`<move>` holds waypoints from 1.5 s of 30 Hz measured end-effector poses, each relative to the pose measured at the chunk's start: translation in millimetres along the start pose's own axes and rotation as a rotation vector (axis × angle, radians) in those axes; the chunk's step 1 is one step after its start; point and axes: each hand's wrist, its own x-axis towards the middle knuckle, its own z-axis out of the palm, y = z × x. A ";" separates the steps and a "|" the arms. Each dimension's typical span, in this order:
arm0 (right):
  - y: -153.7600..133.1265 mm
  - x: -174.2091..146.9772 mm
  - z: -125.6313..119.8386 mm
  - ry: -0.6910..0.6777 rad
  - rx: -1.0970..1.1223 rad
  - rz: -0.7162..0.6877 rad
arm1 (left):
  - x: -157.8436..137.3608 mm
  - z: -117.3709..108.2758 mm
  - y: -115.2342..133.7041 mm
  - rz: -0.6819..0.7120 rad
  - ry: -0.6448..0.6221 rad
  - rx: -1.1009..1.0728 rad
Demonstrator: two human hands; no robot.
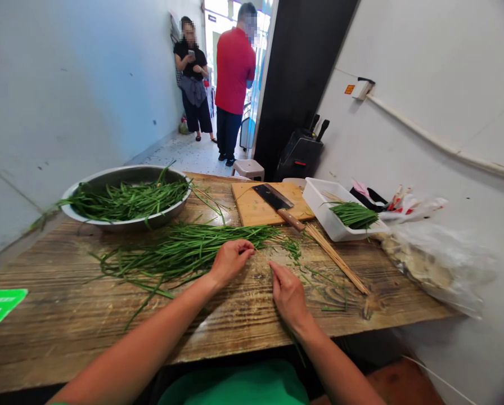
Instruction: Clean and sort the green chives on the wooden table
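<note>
A loose pile of garlic chives [184, 247] lies across the wooden table in front of me. My left hand [232, 262] rests at the pile's right end, its thumb and fingers pinched together; whatever is between them is too small to make out. To its right, my right hand [289, 293] is closed just above the table, and a few green chive strands trail from under it toward the table's front edge. Chopped chive bits [292, 247] are scattered beyond the hands. A bundle of thin bamboo skewers [336, 259] lies slantwise right of them.
A metal basin [167, 216] of chives stands at the back left. A cleaver [273, 197] lies on a cutting board [246, 208], its handle overhanging. Right of it are a white container [332, 222] with trimmed chives and a plastic bag [454, 264]. Two people stand beyond.
</note>
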 end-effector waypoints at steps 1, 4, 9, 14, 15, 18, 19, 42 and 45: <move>-0.1 0.2 0.6 0.010 -0.002 0.000 | -3.1 3.6 2.8 0.007 -0.012 0.009; -0.9 1.0 1.1 0.041 0.006 -0.005 | -13.6 14.2 13.2 0.089 -0.132 0.010; 1.5 1.6 1.0 0.056 0.025 -0.003 | -10.9 4.8 18.8 0.218 -0.078 0.195; 4.9 0.6 2.6 0.061 -0.002 0.016 | 10.2 -16.1 4.7 0.244 0.130 0.614; 5.0 0.4 2.5 0.060 -0.003 0.016 | 12.3 -16.8 2.6 0.249 0.113 0.646; 4.9 0.0 0.8 0.060 -0.013 0.023 | 13.0 -14.4 0.6 0.254 0.079 0.661; 4.9 -0.1 0.1 0.061 -0.019 0.026 | 12.2 -13.2 0.9 0.254 0.082 0.641; 8.4 -3.9 -1.8 -0.017 -0.040 0.071 | 13.3 -5.5 -10.1 0.005 0.092 0.093; 8.7 -3.7 -3.1 -0.015 -0.059 0.072 | 14.3 -4.2 -13.4 0.005 0.090 0.089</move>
